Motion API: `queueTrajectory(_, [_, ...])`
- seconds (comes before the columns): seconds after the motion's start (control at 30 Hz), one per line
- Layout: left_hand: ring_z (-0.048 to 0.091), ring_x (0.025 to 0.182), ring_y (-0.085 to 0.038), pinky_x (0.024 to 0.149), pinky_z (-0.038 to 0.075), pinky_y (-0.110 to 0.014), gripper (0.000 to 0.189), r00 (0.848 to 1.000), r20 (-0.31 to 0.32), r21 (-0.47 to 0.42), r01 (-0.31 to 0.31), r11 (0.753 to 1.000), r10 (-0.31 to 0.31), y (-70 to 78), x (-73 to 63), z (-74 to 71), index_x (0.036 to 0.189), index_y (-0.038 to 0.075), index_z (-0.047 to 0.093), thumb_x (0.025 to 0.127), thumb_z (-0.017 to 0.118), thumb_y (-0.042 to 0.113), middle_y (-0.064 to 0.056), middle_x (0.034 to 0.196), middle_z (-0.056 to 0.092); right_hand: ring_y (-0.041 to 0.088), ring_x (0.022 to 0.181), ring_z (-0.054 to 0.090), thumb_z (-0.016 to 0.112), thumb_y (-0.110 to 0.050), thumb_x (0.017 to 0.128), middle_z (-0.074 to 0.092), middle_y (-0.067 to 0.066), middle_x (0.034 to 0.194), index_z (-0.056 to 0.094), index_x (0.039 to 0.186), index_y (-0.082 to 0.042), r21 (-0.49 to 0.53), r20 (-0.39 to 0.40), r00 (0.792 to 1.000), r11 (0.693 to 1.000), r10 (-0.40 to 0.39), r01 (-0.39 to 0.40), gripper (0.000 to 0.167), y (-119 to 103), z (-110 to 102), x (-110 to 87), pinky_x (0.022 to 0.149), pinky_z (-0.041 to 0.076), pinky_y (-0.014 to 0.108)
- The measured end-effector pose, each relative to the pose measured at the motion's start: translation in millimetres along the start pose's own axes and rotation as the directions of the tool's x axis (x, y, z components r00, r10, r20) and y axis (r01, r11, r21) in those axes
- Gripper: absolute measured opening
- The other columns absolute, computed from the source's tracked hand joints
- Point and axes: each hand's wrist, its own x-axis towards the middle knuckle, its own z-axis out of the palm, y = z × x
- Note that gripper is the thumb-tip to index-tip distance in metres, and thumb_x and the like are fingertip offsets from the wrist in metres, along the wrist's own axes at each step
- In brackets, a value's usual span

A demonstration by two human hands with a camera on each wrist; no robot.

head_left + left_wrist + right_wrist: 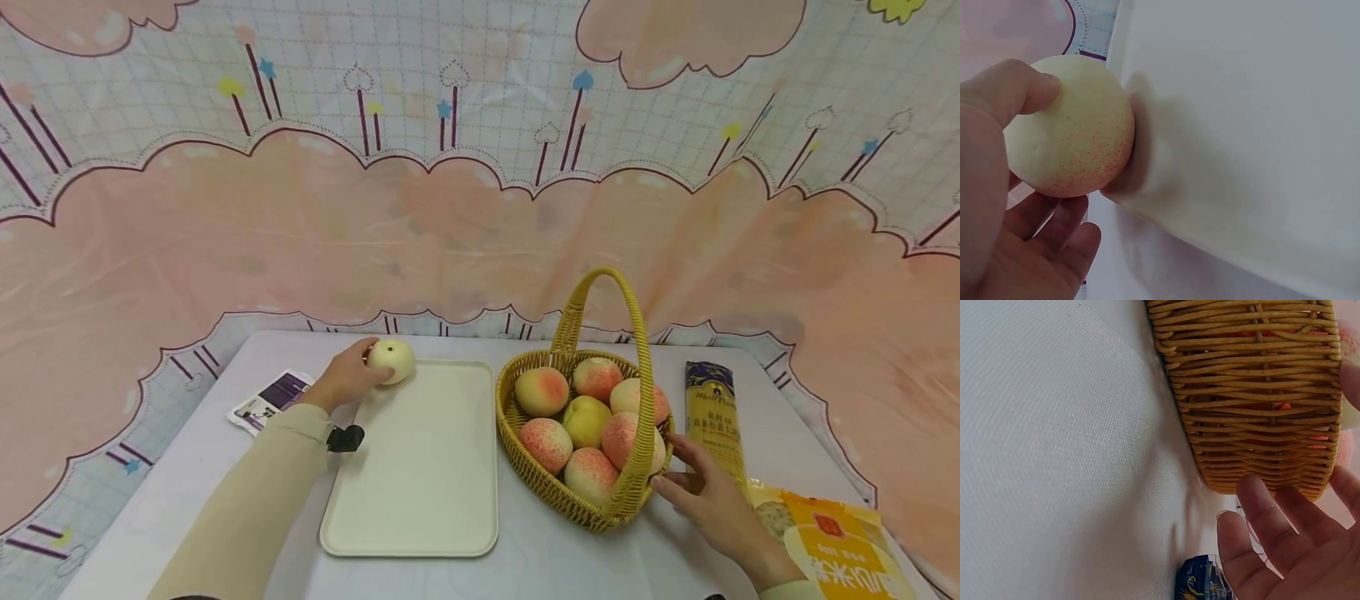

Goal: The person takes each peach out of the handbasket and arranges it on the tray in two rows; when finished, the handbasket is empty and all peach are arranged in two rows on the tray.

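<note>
Packets (714,417) lie near right fingers (1275,530) spread against the basket (546,495); left fingers (1082,247) grip a peach (1079,134) by the tray (420,475).

Pale beige sleeves, bare hands below the cuffs.
At eight o'clock in the head view, the left sleeve (243,500) is showing soft creases, with a small black fitting (345,438) jutting from its cuff (303,421) toward three o'clock; at four o'clock, the right sleeve (791,591) is showing only an edge.
</note>
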Motion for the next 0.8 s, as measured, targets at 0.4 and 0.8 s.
queueTrajectory(0.4, [0.042,0.132,-0.047,0.111,0.033,-0.054,0.076,1.0,-0.001,-0.001,0.017,1.0,-0.017,-1.7,3.4,0.8,0.151,-0.01,0.027,0.092,0.065,0.02,-0.035,0.146,0.04,0.041,0.12,0.056,0.07,-0.031,0.096,0.027,0.034,0.154,0.022,0.156,-0.002,-0.004,-0.003,1.0,1.0,0.006,-0.006,0.082,0.9,0.8,0.0,0.087,0.055,0.042])
queueTrajectory(0.8, [0.038,0.135,-0.048,0.112,0.029,-0.056,0.078,1.0,0.019,-0.008,0.021,1.0,-0.021,0.8,4.9,-2.5,0.152,-0.01,0.025,0.09,0.064,0.016,-0.035,0.149,0.036,0.041,0.119,0.058,0.068,-0.027,0.097,0.026,0.036,0.153,0.021,0.155,0.0,-0.016,-0.008,0.999,0.999,-0.033,0.033,0.08,2.9,0.5,0.6,0.083,0.056,0.039])
